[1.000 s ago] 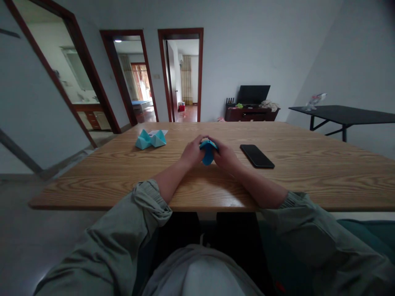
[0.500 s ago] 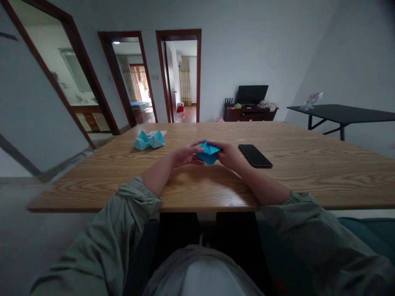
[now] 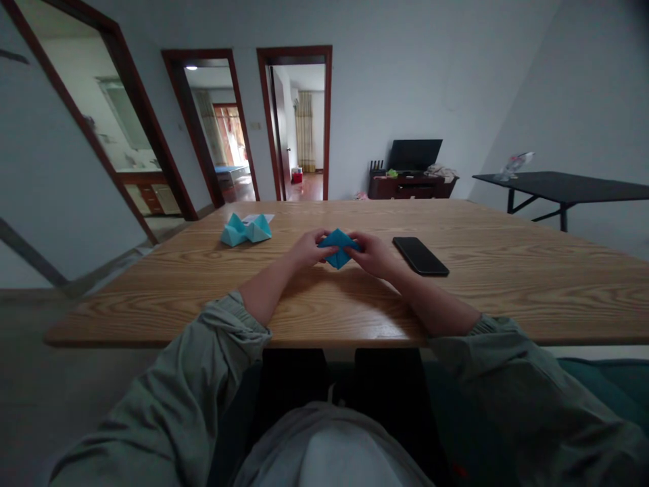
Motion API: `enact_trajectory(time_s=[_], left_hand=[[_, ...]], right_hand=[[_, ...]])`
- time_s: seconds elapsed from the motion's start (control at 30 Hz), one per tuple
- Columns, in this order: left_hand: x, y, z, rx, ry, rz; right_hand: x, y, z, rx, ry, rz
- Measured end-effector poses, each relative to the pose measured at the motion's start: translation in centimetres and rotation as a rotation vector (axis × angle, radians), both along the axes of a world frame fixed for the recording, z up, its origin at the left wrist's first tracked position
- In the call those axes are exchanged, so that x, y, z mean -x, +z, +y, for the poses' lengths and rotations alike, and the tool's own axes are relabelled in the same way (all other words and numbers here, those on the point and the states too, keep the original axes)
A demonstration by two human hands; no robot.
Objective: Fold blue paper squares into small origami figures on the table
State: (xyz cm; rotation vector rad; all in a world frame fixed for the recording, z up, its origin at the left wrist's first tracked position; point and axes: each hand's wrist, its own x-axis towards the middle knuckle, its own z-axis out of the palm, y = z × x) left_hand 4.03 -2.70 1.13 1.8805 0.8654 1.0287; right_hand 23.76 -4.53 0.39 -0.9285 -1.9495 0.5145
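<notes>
A blue piece of folded paper [image 3: 339, 241], diamond-shaped from here, is held up just over the wooden table [image 3: 203, 304]. My left hand [image 3: 307, 249] pinches its left corner, thumb in front and fingers behind. On the opposite corner my right hand [image 3: 374, 254] grips it the same way. Parts of the fingers are hidden behind the paper. Farther left on the table stands a lighter blue folded paper piece with pointed peaks [image 3: 246, 230]. To the right of my right hand lies a black smartphone [image 3: 420, 256].
A flat white printed sheet [image 3: 266, 218] lies partly behind the light blue paper. The table's front edge [image 3: 345, 343] runs under my forearms. Beyond are a black side table [image 3: 568, 187] at right and a television [image 3: 414, 155] on a dark cabinet.
The blue paper has turned from a tilted, partly spread shape to an upright diamond facing me. My left fingers, looser before, now close on its left corner.
</notes>
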Motion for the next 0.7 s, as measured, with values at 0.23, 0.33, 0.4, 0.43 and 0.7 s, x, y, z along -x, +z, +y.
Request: enact_trajectory(time_s=[0.23,0.33,0.4,0.43,0.7], left_hand=[[-0.6,0.6,-0.7,-0.284,0.074,0.167],[-1.1,0.6,-1.0,-0.320,0.047,0.165],[-1.4,0.6,-1.2,-0.324,0.023,0.180],[-1.5,0.6,-1.3,-0.326,0.031,0.191],[-1.2,0.4,-1.0,-0.270,0.151,0.053]], right_hand=[[0.4,0.8,-0.7,0.038,-0.042,0.053],[0.9,1.2,-1.0,0.067,0.022,0.165],[1.2,1.3,-1.1,0.067,0.030,0.171],[1.3,1.4,-1.2,0.055,0.017,0.159],[0.7,1.6,-1.2,-0.042,-0.118,-0.014]])
